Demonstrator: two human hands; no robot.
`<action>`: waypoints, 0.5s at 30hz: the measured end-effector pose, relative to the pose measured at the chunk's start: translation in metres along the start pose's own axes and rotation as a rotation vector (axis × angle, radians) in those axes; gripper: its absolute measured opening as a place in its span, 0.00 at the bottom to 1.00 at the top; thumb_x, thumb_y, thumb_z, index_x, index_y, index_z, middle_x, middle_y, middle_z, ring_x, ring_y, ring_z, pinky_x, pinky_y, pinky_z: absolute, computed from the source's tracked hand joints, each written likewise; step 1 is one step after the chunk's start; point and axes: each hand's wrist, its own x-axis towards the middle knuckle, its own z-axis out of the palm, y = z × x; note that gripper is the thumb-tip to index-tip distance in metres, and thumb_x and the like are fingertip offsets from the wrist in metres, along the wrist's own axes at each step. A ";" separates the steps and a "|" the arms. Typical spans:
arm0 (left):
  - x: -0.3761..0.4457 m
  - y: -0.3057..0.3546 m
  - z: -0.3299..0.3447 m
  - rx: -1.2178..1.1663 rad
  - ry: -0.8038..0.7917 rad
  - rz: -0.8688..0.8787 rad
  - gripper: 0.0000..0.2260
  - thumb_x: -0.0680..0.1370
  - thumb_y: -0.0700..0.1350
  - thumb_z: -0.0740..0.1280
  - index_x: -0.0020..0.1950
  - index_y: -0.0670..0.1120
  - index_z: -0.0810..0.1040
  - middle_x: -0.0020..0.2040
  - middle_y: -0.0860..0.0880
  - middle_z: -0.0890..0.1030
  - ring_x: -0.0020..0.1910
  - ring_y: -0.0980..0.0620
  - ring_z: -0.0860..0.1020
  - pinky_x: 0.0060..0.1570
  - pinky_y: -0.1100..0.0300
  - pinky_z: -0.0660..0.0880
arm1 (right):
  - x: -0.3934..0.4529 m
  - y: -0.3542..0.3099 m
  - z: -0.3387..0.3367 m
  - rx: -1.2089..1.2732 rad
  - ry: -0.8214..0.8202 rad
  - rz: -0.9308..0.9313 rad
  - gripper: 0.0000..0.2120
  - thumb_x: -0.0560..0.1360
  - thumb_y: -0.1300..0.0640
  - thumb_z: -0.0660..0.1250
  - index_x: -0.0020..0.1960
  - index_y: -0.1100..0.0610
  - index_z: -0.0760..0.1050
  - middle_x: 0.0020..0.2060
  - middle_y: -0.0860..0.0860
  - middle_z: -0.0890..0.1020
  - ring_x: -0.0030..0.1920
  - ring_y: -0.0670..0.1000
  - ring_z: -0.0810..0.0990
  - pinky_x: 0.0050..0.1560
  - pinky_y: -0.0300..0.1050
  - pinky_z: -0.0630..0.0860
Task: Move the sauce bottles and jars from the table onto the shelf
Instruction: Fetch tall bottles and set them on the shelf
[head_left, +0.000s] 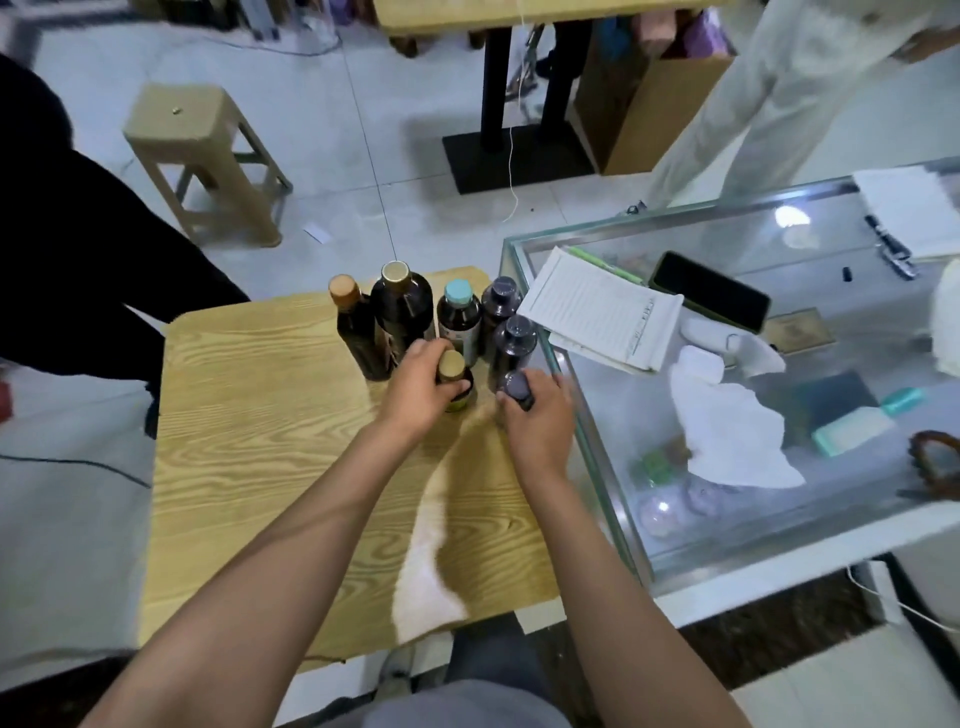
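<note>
- Pale tiled floor (322, 171) runs under a small wooden table (249, 467) with a strong light grain, and a glass display case (613, 499) stands against the table's right edge.
- At the far right part of the table the left hand (415, 395) curls its fingers round a short bottle with a tan cap (451, 365), which stands upright on the wood.
- Just beside it, the right hand (540, 421) grips a dark bottle with a grey cap (515, 387) near the table's right edge, close to the glass case.
- Behind the two hands the other bottles stand upright in a tight cluster: a tall dark bottle with a brown cap (345, 306), a large dark bottle with a gold cap (402, 306), a bottle with a teal cap (458, 312), and two dark bottles with grey lids (501, 301) (514, 338).
- On top of the glass case lie a printed sheet of paper (597, 306), a black phone (711, 291), a crumpled white cloth (727, 436) and a pen (888, 247).
- Further out, a tan plastic stool (202, 156) stands on the tiles to the left, and a cardboard box (660, 114) sits by a black table base (514, 156).
- A person's pale trouser legs (737, 104) show at the upper right, and a dark-clothed figure (62, 249) fills the left edge.
</note>
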 end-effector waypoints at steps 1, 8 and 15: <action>-0.008 -0.003 -0.001 -0.004 0.028 -0.014 0.15 0.71 0.43 0.75 0.56 0.46 0.76 0.48 0.51 0.72 0.47 0.52 0.72 0.42 0.63 0.62 | -0.010 0.001 -0.001 0.029 -0.021 -0.030 0.15 0.71 0.61 0.74 0.58 0.58 0.79 0.56 0.54 0.81 0.61 0.57 0.76 0.62 0.48 0.71; -0.064 0.014 -0.041 -0.209 0.080 0.118 0.10 0.72 0.45 0.75 0.50 0.46 0.78 0.46 0.50 0.76 0.45 0.52 0.75 0.43 0.59 0.68 | -0.078 -0.010 -0.032 0.382 0.166 0.178 0.14 0.69 0.65 0.77 0.52 0.55 0.80 0.42 0.47 0.82 0.38 0.35 0.77 0.43 0.27 0.73; -0.162 0.035 -0.062 -0.485 -0.122 0.277 0.10 0.71 0.42 0.75 0.51 0.46 0.80 0.49 0.47 0.82 0.50 0.50 0.80 0.54 0.49 0.77 | -0.206 -0.013 -0.092 0.673 0.455 0.314 0.18 0.70 0.70 0.74 0.58 0.64 0.77 0.49 0.57 0.84 0.48 0.50 0.82 0.52 0.37 0.79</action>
